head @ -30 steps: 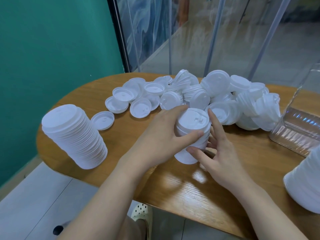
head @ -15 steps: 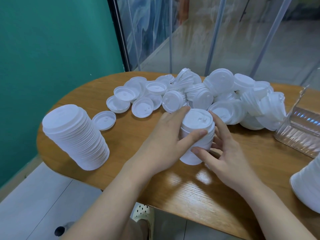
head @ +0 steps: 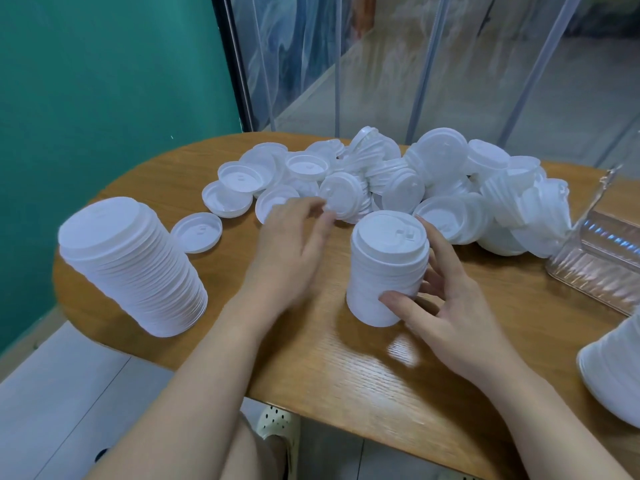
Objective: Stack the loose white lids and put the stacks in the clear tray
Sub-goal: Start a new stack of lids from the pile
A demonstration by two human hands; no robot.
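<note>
My right hand [head: 453, 306] is cradling the short stack [head: 388, 268]: thumb curled against its lower front, fingers [head: 438, 244] curving round the far side, so it is standing upright on the surface [head: 311, 368] in front of me. My left hand [head: 291, 251] is holding nothing, its fingers loosely apart and blurred, tips just at the near edge of the loose lids [head: 381, 181] heaped across the back.

I judge the step to be fetching the next lid. To do it well I am aiming for the nearest one lying free, pinching it by the rim, checking whether it is dome up like the stack's top, and turning it if not. The right hand should be steadying the column low down while the new lid is seated square, then pressed until it nests.

A taller stack [head: 131, 268] is leaning on the left, with one lid [head: 196, 232] beside it. The tray [head: 602, 268] is sitting at the right edge, only partly in view, and another stack [head: 613, 368] is poking in at lower right.
</note>
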